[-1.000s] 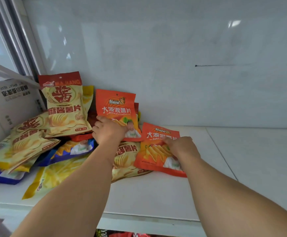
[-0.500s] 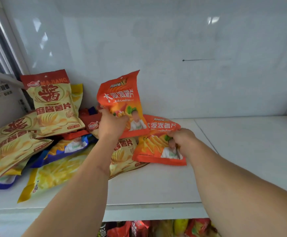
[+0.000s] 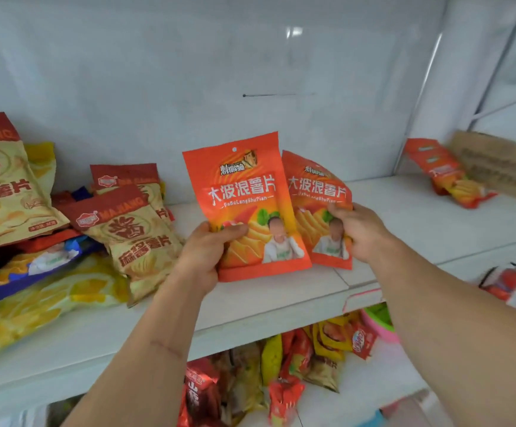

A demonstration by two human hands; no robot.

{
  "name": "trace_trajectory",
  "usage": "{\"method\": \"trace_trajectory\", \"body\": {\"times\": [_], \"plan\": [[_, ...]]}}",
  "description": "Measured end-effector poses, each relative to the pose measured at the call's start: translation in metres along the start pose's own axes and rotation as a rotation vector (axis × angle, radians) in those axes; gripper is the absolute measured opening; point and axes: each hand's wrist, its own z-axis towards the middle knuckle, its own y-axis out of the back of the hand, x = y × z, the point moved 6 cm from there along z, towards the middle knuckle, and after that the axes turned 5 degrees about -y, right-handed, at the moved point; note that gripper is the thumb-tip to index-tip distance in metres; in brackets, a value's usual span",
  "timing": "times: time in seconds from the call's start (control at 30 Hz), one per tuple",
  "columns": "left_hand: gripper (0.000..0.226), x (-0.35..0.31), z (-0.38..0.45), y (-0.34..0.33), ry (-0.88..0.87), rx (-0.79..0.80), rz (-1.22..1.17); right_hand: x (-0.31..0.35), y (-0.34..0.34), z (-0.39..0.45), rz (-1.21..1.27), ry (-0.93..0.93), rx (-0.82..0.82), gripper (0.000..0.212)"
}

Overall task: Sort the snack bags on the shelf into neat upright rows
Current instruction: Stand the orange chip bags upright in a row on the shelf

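My left hand [image 3: 207, 257] grips an orange snack bag [image 3: 244, 192] by its lower left corner and holds it upright above the white shelf [image 3: 281, 291]. My right hand [image 3: 358, 232] grips a second orange snack bag [image 3: 312, 192] at its right edge, just behind and to the right of the first. A loose pile of cream-and-red bags [image 3: 133, 229], yellow bags [image 3: 44, 300] and a blue bag [image 3: 35, 266] lies at the shelf's left.
Another orange bag [image 3: 444, 174] leans against a cardboard box [image 3: 503, 167] at the far right of the shelf. A lower shelf holds several red and yellow snack bags [image 3: 281, 374]. A white back wall closes the shelf.
Both hands have lifted their orange bags off the pile and brought them upright and to the right. The view has swung right, showing the shelf's right end.
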Motion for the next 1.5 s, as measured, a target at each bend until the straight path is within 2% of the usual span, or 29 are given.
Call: {"method": "trace_trajectory", "body": {"times": [0.07,0.2,0.5,0.7,1.0,1.27,1.5], "plan": [[0.042,0.017,-0.004,-0.035,0.019,0.066,0.008,0.004,0.036,0.001,-0.010,0.008,-0.029,0.018],[0.028,0.051,-0.008,-0.112,0.033,0.127,-0.007,0.014,0.111,0.005,-0.032,0.038,-0.094,0.017],[0.037,0.115,-0.003,-0.299,0.046,0.103,0.002,0.038,0.299,0.052,-0.081,0.079,-0.199,0.012],[0.038,0.145,0.014,-0.386,0.048,0.076,0.030,0.048,0.385,0.109,-0.125,0.075,-0.194,0.010],[0.038,0.175,0.085,-0.461,0.035,0.041,0.070,0.063,0.453,0.200,-0.145,0.057,-0.243,0.010],[0.036,0.192,0.133,-0.505,0.041,-0.026,0.110,0.070,0.477,0.284,-0.203,0.029,-0.168,0.011],[0.038,0.205,0.145,-0.541,0.039,-0.164,0.168,0.064,0.487,0.358,-0.206,0.040,-0.075,0.014]]}}
